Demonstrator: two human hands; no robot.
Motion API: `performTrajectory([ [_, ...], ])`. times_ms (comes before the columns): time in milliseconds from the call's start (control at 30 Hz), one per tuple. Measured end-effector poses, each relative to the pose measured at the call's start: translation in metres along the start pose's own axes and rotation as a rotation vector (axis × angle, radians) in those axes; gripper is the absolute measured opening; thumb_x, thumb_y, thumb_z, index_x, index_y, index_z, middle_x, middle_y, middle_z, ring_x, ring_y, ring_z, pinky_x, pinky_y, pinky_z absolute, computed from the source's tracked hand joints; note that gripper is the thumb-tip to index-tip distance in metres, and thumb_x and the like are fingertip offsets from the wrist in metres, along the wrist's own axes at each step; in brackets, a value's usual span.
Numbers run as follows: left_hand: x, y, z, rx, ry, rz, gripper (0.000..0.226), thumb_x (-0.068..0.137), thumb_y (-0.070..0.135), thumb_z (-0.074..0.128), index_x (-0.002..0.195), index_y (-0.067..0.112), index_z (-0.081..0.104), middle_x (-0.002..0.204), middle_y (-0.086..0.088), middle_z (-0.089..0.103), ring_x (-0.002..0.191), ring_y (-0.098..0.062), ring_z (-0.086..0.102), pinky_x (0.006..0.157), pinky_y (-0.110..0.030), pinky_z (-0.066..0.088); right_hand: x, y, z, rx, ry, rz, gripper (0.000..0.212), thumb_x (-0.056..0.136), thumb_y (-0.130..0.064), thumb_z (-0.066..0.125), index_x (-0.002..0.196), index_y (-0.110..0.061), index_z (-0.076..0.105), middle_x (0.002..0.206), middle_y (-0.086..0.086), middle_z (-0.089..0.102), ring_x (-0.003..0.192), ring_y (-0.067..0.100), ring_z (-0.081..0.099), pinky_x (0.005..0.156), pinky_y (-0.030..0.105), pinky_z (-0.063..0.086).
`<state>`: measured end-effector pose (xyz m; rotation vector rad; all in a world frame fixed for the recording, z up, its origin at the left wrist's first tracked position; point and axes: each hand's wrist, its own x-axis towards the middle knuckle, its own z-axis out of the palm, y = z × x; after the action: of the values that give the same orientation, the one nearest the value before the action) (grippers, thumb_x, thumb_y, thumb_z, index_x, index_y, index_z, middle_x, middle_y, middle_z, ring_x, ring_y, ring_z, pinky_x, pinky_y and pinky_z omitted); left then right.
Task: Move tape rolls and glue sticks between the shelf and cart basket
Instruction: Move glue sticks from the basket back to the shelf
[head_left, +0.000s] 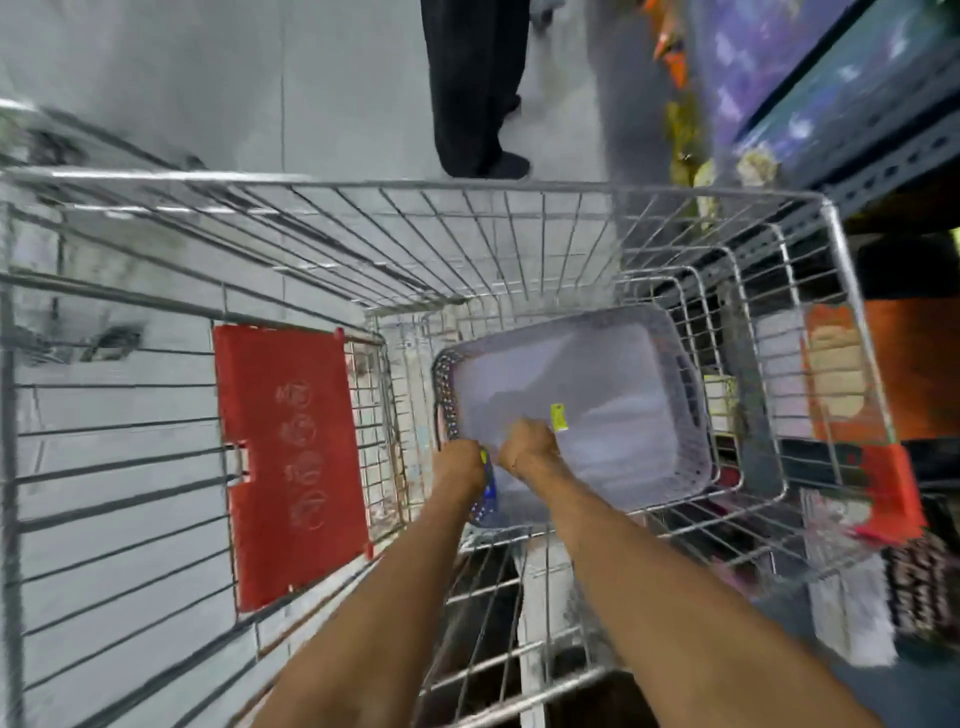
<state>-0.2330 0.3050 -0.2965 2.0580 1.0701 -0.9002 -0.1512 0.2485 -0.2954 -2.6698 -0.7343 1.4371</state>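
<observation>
Both hands inside the cart basket.
Left hand and right hand each curl around a yellow glue stick at the lilac basket's near-left corner.

Pale lilac basket, red flap

Both bare forearms reach forward and down from the lower edge of the view, running nearly parallel and drawing closer toward the wrists. The left hand is seen from the back, knuckles up, its fingers curled under and hidden; a bit of yellow shows at its inner edge. The right hand sits just beside it, nearly touching, also knuckles up, fingers bent downward and out of sight.
</observation>
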Motion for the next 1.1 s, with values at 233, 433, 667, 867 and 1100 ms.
performTrajectory([
  [233, 0.017, -0.001, 0.025, -0.048, 0.036, -0.09, 0.022, 0.086, 0.005, 0.052, 0.102, -0.006, 0.064, 0.11, -0.026, 0.067, 0.104, -0.039, 0.063, 0.085, -0.043, 0.051, 0.025, 0.007, 0.041, -0.089, -0.028, 0.071, 0.027, 0.084, -0.02, 0.065, 0.107, -0.006, 0.069, 0.11, 0.017, 0.071, 0.108, 0.034, 0.065, 0.09, 0.035, 0.05],
  [433, 0.028, 0.005, 0.031, -0.037, 0.037, -0.072, 0.021, 0.084, 0.003, 0.055, 0.104, -0.003, 0.062, 0.111, -0.024, 0.067, 0.105, -0.038, 0.064, 0.085, -0.042, 0.052, 0.03, 0.022, 0.033, -0.006, -0.062, 0.11, 0.037, 0.079, -0.027, 0.072, 0.108, -0.004, 0.069, 0.112, 0.02, 0.07, 0.107, 0.033, 0.066, 0.088, 0.036, 0.053],
  [667, 0.014, 0.043, -0.005, -0.217, 0.183, 0.137, 0.023, 0.095, 0.018, 0.047, 0.103, -0.002, 0.055, 0.105, -0.027, 0.066, 0.099, -0.043, 0.061, 0.076, -0.042, 0.048, 0.003, 0.052, -0.023, 0.427, -0.039, 0.254, 0.019, 0.077, -0.024, 0.073, 0.084, -0.009, 0.063, 0.088, 0.019, 0.062, 0.083, 0.026, 0.064, 0.083, 0.042, 0.058],
  [867, -0.054, 0.119, -0.057, -0.501, 0.191, 0.422, 0.024, 0.099, 0.019, 0.042, 0.096, 0.002, 0.059, 0.084, -0.02, 0.068, 0.083, -0.034, 0.07, 0.075, -0.034, 0.051, -0.074, 0.086, -0.107, 0.766, 0.194, 0.166, 0.04, 0.087, -0.011, 0.06, 0.049, -0.016, 0.047, 0.053, 0.006, 0.043, 0.051, 0.012, 0.041, 0.05, 0.022, 0.033],
  [1100, -0.202, 0.213, -0.04, -0.749, -0.196, 0.855, 0.019, 0.093, -0.004, 0.05, 0.095, 0.01, 0.062, 0.076, 0.005, 0.07, 0.07, -0.005, 0.065, 0.079, -0.028, 0.056, -0.257, 0.168, -0.113, 1.426, 0.644, -0.018, 0.02, 0.093, 0.005, 0.051, 0.107, 0.011, 0.064, 0.097, 0.019, 0.064, 0.078, 0.015, 0.056, 0.067, 0.03, 0.046],
])
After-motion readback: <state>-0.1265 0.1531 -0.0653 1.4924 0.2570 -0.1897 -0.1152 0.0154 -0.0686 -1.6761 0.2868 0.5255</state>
